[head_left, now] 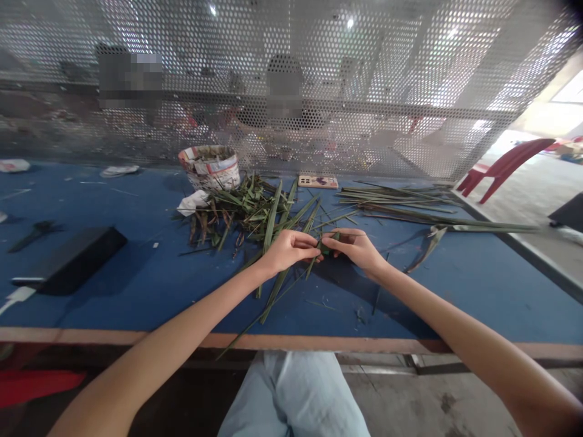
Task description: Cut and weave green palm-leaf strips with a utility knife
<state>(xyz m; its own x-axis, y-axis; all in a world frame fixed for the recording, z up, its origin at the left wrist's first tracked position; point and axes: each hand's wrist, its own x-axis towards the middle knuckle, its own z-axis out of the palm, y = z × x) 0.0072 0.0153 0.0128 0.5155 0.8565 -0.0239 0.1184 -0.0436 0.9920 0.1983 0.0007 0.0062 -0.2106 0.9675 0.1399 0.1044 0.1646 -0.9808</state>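
Note:
Just above the blue table [191, 309], my left hand [296, 249] and my right hand [350, 246] meet almost fingertip to fingertip. Between them is a small folded piece of green leaf [328, 244], pinched by the fingers of both hands. Long green leaf strips [273, 218] pass under and beside my left hand. To the left of them lies a heap of leaf scraps [246, 203], some with brown ends. More long strips [392, 199] lie in a bundle at the back right.
A paper-covered basket [214, 170] stands at the back, near a phone [317, 181]. A black box [77, 258] lies left. Perforated metal mesh [337, 133] borders the far edge; people show blurred behind it. A red chair [505, 167] stands right.

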